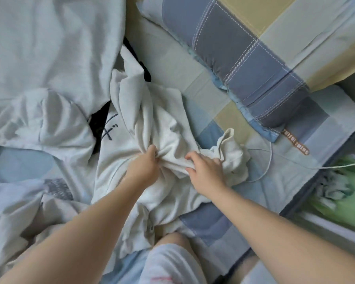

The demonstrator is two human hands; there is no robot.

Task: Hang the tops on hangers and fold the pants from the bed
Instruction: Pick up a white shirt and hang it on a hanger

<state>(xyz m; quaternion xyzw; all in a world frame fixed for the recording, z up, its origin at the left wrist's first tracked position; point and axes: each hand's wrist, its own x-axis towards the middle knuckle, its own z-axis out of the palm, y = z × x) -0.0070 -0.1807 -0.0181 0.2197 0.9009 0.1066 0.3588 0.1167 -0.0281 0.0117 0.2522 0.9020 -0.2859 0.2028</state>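
2 hands, left hand (144,168) and right hand (205,172), grip 1 white garment (152,124).

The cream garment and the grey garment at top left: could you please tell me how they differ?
The cream garment is bunched, gripped by the left hand and right hand; the grey garment lies spread flatter, untouched. Cream is warmer-toned; grey cooler. Both lie on the bed.

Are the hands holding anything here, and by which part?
Yes: the white garment. The left hand bunches a fold near its middle; the right hand grips the fabric just beside, short of the open cuff.
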